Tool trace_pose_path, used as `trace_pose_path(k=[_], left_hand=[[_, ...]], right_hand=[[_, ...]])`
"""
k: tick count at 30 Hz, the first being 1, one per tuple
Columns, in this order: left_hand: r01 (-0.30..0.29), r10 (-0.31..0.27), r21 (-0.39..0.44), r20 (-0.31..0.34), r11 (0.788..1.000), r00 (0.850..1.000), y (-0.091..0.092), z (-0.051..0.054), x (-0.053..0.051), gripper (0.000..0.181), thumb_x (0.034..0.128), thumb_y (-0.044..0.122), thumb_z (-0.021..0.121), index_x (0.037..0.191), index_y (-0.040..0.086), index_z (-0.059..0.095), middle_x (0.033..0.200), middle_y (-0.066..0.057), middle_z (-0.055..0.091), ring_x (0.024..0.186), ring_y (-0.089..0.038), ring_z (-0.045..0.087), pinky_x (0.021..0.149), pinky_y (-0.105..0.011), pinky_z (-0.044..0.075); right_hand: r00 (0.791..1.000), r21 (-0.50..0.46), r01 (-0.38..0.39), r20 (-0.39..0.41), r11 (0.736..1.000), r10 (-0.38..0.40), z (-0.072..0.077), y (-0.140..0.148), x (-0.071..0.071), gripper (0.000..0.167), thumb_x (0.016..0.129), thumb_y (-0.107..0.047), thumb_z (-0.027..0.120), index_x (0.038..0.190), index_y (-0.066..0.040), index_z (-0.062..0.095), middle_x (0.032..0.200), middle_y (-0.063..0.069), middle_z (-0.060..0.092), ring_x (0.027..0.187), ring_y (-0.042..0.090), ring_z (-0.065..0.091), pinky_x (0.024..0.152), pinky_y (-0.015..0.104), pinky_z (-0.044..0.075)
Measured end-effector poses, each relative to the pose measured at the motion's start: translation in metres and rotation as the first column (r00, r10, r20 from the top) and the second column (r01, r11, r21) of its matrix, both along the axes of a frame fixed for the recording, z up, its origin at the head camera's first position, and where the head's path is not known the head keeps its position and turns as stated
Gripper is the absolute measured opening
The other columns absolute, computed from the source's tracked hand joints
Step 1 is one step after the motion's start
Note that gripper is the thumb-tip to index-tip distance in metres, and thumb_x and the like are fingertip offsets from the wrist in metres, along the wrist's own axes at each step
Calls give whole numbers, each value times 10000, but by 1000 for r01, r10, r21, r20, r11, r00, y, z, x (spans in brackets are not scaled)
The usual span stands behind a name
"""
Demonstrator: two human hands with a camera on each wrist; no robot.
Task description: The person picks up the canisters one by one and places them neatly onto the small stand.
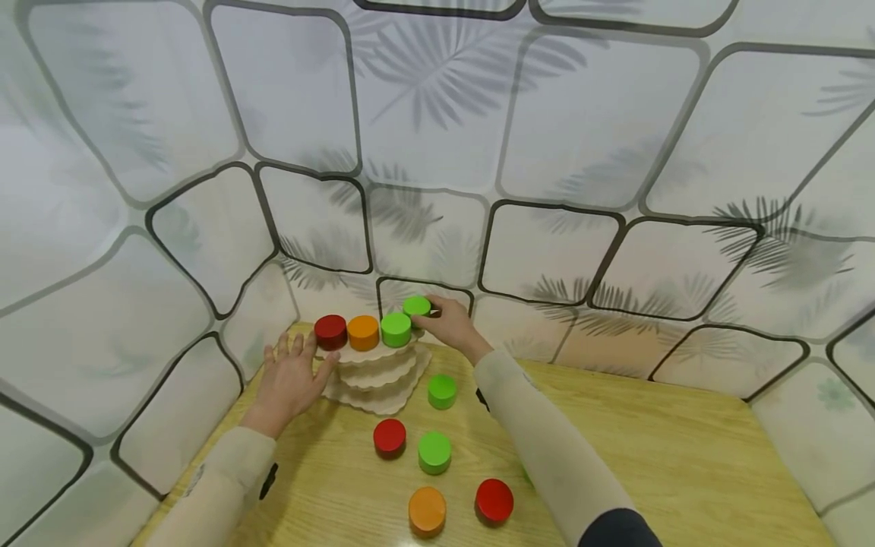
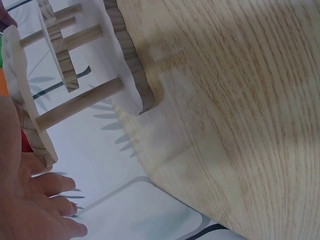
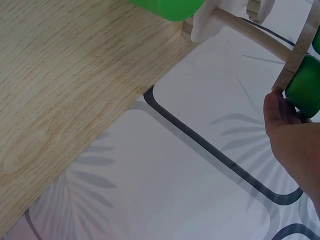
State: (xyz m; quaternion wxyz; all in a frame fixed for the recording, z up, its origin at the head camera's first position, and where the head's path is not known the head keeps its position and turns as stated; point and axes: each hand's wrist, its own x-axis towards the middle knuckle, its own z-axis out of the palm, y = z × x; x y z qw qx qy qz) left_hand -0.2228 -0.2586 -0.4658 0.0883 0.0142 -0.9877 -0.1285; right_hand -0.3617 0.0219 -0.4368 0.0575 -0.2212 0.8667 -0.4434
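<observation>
A wooden three-tier stand (image 1: 372,377) with wavy edges bears a red cylinder block (image 1: 331,332), an orange one (image 1: 363,333) and a green one (image 1: 396,330) along its top tier. Behind these, at the tier's right end, my right hand (image 1: 451,323) pinches another green cylinder block (image 1: 416,306) between thumb and fingers. In the right wrist view that hand (image 3: 295,135) is beside the tier's edge, the green block (image 3: 306,86) against its fingertips. My left hand (image 1: 290,382) rests at the tier's left edge beside the red block, fingers spread, and holds nothing.
On the wooden table (image 1: 615,441) in front of the stand lie loose cylinder blocks: green (image 1: 442,391), red (image 1: 390,438), green (image 1: 434,452), orange (image 1: 427,511) and red (image 1: 494,501). My right sleeve partly hides one more green block. Patterned walls (image 1: 431,228) stand close behind and left.
</observation>
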Motion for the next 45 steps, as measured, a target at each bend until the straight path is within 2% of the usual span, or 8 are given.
trace_pose_path(k=[6,9,17,24,33,38,45], left_hand=[[3,-3,2,8,1000,1000,1,2,-1,784,1121,540,358,1602,-79,343,1596,-401,368,1529,-628,214,1210,-795,149],[0,0,-5,8,1000,1000,1,2,-1,787,1122,541,353,1598,-87,346,1597,-398,368,1529,-628,215,1211,-792,155],[3,-3,4,26,1000,1000,2,3,0,806,1123,550,337,1599,-100,325,1602,-406,340,1532,-633,192,1215,-791,139],[4,-4,-4,26,1000,1000,2,4,-1,814,1121,557,338,1595,-104,332,1599,-404,355,1526,-638,199,1210,-791,159],[10,-10,13,45,1000,999,0,3,-1,841,1116,583,316,1591,-110,333,1603,-403,346,1518,-640,206,1215,-783,137],[13,-14,22,51,1000,999,0,3,-2,849,1115,591,305,1594,-110,327,1607,-409,325,1522,-645,189,1218,-786,120],[20,-21,22,41,1000,999,0,4,-2,839,1116,582,316,1583,-115,346,1593,-420,341,1515,-658,191,1203,-804,127]], right_hand=[[999,-5,16,28,1000,-16,0,7,0,669,1016,-356,705,1580,-75,482,1492,165,612,1299,359,651,1028,464,580],[999,3,23,38,1000,-23,2,12,2,712,1015,-385,703,1602,-73,446,1521,176,587,1323,364,633,1045,477,569],[999,11,35,30,999,-35,4,31,12,582,1021,-388,690,1474,-38,583,1437,174,638,1279,358,644,964,463,598],[1000,41,-3,31,999,2,0,64,27,568,1023,-386,692,1462,-37,600,1420,165,653,1271,341,646,1001,476,581],[1000,13,-12,16,1000,12,-10,106,44,539,1025,-333,695,1457,-24,601,1417,177,664,1242,347,671,1016,510,569],[998,-37,-65,-6,997,64,-18,127,56,482,1032,-271,694,1439,-28,612,1421,217,654,1247,369,664,1053,536,544],[996,-81,-77,30,994,80,-31,156,78,493,1025,-251,707,1461,-51,597,1453,220,629,1286,366,638,1078,510,539]])
